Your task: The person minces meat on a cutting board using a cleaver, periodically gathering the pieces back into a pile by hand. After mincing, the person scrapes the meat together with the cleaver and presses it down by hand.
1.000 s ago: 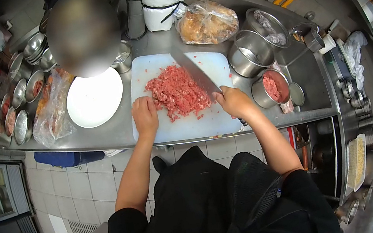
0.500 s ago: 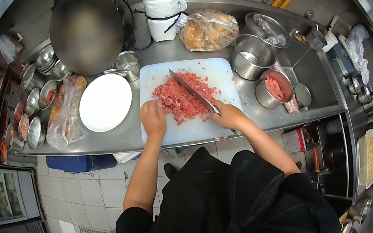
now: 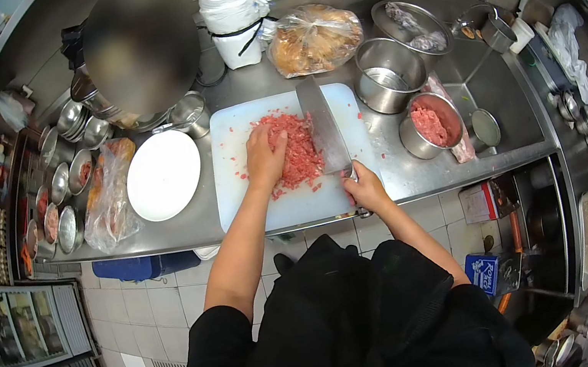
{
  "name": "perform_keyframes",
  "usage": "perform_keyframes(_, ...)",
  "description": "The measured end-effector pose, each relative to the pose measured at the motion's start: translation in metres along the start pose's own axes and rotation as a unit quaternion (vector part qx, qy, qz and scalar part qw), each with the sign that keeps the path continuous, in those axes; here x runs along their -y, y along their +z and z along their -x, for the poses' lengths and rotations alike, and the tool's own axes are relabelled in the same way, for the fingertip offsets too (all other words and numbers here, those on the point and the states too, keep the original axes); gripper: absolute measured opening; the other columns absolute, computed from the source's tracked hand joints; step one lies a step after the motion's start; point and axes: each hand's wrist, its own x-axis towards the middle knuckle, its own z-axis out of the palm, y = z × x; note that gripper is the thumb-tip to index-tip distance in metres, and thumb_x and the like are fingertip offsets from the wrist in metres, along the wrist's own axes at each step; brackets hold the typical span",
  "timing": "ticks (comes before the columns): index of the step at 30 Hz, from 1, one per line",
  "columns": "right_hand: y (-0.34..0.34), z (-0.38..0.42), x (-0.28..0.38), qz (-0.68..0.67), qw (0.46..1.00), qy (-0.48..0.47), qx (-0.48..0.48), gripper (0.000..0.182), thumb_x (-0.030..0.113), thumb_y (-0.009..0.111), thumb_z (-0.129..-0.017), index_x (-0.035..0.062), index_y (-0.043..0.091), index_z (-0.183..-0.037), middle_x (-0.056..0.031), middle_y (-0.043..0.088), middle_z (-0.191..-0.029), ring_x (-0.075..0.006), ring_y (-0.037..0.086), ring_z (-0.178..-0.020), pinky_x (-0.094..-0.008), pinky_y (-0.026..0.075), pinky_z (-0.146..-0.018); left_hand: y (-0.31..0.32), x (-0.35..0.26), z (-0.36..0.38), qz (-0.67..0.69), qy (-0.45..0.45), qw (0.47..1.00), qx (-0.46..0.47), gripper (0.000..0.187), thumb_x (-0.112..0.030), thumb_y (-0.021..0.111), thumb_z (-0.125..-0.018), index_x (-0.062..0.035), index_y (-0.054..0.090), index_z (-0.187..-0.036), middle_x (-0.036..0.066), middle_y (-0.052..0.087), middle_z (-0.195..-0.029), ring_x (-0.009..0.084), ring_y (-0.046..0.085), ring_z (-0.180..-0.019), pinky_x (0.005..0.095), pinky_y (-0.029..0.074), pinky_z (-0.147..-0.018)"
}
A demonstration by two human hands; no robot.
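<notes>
A pile of chopped red meat (image 3: 298,153) lies on a white cutting board (image 3: 240,208). My left hand (image 3: 266,158) rests on the pile's left side, fingers over the meat and not wrapped around anything. My right hand (image 3: 366,188) is closed around the handle of a cleaver (image 3: 326,131). Its broad blade is turned so the flat face shows, along the right edge of the meat and pointing away from me. Small bits of meat are scattered over the board.
Left of the board are a white plate (image 3: 164,176) and a plastic bag of food (image 3: 111,206). To the right stand a pot of ground meat (image 3: 430,126) and a larger steel pot (image 3: 389,76). Behind is a tied clear bag (image 3: 316,38). A sink (image 3: 503,106) lies far right.
My left hand has moved from the board's left edge onto the meat. The cleaver has swung from a slant across the pile to its right side, blade face now showing.
</notes>
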Motion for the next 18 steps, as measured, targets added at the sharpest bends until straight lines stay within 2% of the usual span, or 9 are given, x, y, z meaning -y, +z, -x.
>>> perform_keyframes(1, 0.001, -0.001, -0.005, -0.032, 0.999, -0.012, -0.006, 0.015, 0.016, 0.059, -0.091, 0.0030, 0.056, -0.098, -0.0055, 0.059, -0.065, -0.0144, 0.057, -0.048, -0.0314, 0.045, -0.046, 0.004, -0.004, 0.001, -0.034, 0.059, 0.998, 0.002, 0.052, -0.038, 0.056, -0.098, -0.0005, 0.055, -0.134, 0.020, 0.052, -0.140, 0.0363, 0.046, -0.133, 0.0431, 0.035, -0.113)
perform_keyframes(2, 0.001, -0.002, -0.009, -0.063, 0.998, -0.023, -0.010, 0.014, 0.015, 0.059, -0.092, 0.0035, 0.056, -0.098, -0.0053, 0.059, -0.065, -0.0143, 0.056, -0.047, -0.0311, 0.044, -0.045, 0.009, -0.008, 0.004, -0.034, 0.058, 0.998, 0.004, 0.052, -0.038, 0.056, -0.098, -0.0005, 0.055, -0.134, 0.020, 0.052, -0.140, 0.0363, 0.046, -0.133, 0.0431, 0.035, -0.113)
perform_keyframes(4, 0.001, -0.001, -0.007, -0.102, 0.995, -0.007, -0.016, 0.012, 0.013, 0.059, -0.092, 0.0040, 0.055, -0.099, -0.0044, 0.058, -0.065, -0.0143, 0.054, -0.047, -0.0310, 0.043, -0.045, 0.015, -0.013, 0.013, -0.140, 0.145, 0.979, 0.032, 0.047, -0.030, 0.053, -0.099, -0.0023, 0.053, -0.137, 0.018, 0.048, -0.146, 0.0356, 0.040, -0.139, 0.0457, 0.032, -0.116)
perform_keyframes(8, 0.000, -0.003, -0.006, -0.163, 0.986, 0.014, -0.043, 0.011, 0.010, 0.059, -0.091, 0.0052, 0.052, -0.099, -0.0041, 0.056, -0.064, -0.0148, 0.053, -0.046, -0.0304, 0.042, -0.044, 0.018, -0.012, 0.014, -0.210, 0.169, 0.963, 0.010, 0.047, -0.028, 0.049, -0.101, -0.0050, 0.051, -0.142, 0.016, 0.042, -0.152, 0.0349, 0.034, -0.144, 0.0503, 0.028, -0.118)
perform_keyframes(10, -0.002, -0.005, -0.003, -0.170, 0.985, 0.007, -0.041, 0.011, 0.009, 0.059, -0.091, 0.0054, 0.053, -0.099, -0.0042, 0.056, -0.064, -0.0149, 0.053, -0.046, -0.0303, 0.042, -0.044, 0.015, -0.015, 0.004, -0.220, 0.138, 0.964, 0.064, 0.055, -0.037, 0.049, -0.101, -0.0060, 0.046, -0.147, 0.016, 0.035, -0.157, 0.0344, 0.028, -0.147, 0.0524, 0.022, -0.120)
perform_keyframes(11, -0.002, -0.005, -0.003, -0.178, 0.983, 0.009, -0.039, 0.011, 0.009, 0.059, -0.091, 0.0056, 0.053, -0.099, -0.0043, 0.056, -0.065, -0.0151, 0.053, -0.046, -0.0303, 0.042, -0.044, 0.014, -0.016, 0.005, -0.223, 0.141, 0.963, 0.060, 0.055, -0.037, 0.049, -0.101, -0.0060, 0.046, -0.147, 0.016, 0.035, -0.157, 0.0344, 0.028, -0.147, 0.0524, 0.022, -0.120)
perform_keyframes(13, -0.002, -0.005, -0.005, -0.186, 0.982, 0.010, -0.038, 0.011, 0.009, 0.059, -0.091, 0.0057, 0.053, -0.099, -0.0045, 0.056, -0.065, -0.0152, 0.053, -0.045, -0.0303, 0.042, -0.044, 0.002, -0.034, 0.019, -0.237, 0.099, 0.962, 0.089, 0.065, -0.048, 0.048, -0.100, -0.0056, 0.041, -0.150, 0.017, 0.030, -0.160, 0.0337, 0.024, -0.150, 0.0517, 0.019, -0.121)
perform_keyframes(16, -0.003, -0.004, -0.006, -0.197, 0.979, 0.018, -0.039, 0.012, 0.010, 0.060, -0.091, 0.0055, 0.053, -0.099, -0.0047, 0.056, -0.064, -0.0153, 0.053, -0.045, -0.0305, 0.042, -0.044, 0.000, -0.041, 0.053, -0.291, 0.142, 0.944, 0.058, 0.071, -0.049, 0.054, -0.097, -0.0052, 0.038, -0.152, 0.018, 0.026, -0.161, 0.0331, 0.020, -0.151, 0.0505, 0.017, -0.122)
perform_keyframes(18, -0.001, -0.003, -0.006, -0.202, 0.978, 0.022, -0.035, 0.012, 0.010, 0.061, -0.091, 0.0054, 0.053, -0.099, -0.0048, 0.056, -0.064, -0.0153, 0.053, -0.045, -0.0306, 0.042, -0.044, 0.005, -0.029, 0.054, -0.256, 0.154, 0.954, 0.041, 0.071, -0.047, 0.057, -0.096, -0.0050, 0.039, -0.151, 0.018, 0.028, -0.160, 0.0336, 0.022, -0.150, 0.0504, 0.018, -0.121)
